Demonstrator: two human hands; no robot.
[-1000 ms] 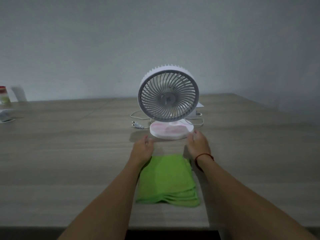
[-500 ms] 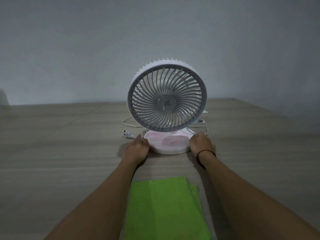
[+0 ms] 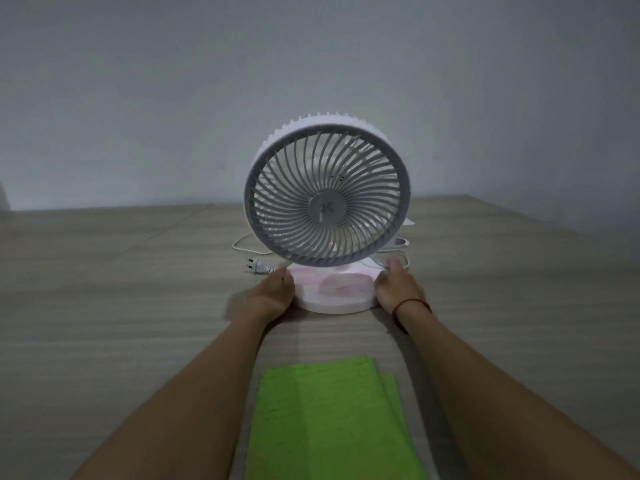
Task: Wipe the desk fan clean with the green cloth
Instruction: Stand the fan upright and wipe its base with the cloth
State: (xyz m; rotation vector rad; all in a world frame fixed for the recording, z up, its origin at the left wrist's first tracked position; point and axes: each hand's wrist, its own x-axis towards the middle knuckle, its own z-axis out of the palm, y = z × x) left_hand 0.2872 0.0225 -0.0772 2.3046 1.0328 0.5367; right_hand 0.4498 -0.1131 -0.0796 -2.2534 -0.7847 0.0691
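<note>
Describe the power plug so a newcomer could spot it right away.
Start at the desk fan standing mid-table. Look to its round base, where the left hand rests, and just beyond the fingers lies the power plug. It is the small two-pin piece ending the thin white cord, pins pointing away from the fan.

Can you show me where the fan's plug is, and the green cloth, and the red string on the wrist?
Plug (image 3: 259, 267): head view, on its white body left of the fan base.
Green cloth (image 3: 322, 420): head view, middle of the top fold.
Red string (image 3: 412, 302): head view, on the right wrist.
</note>
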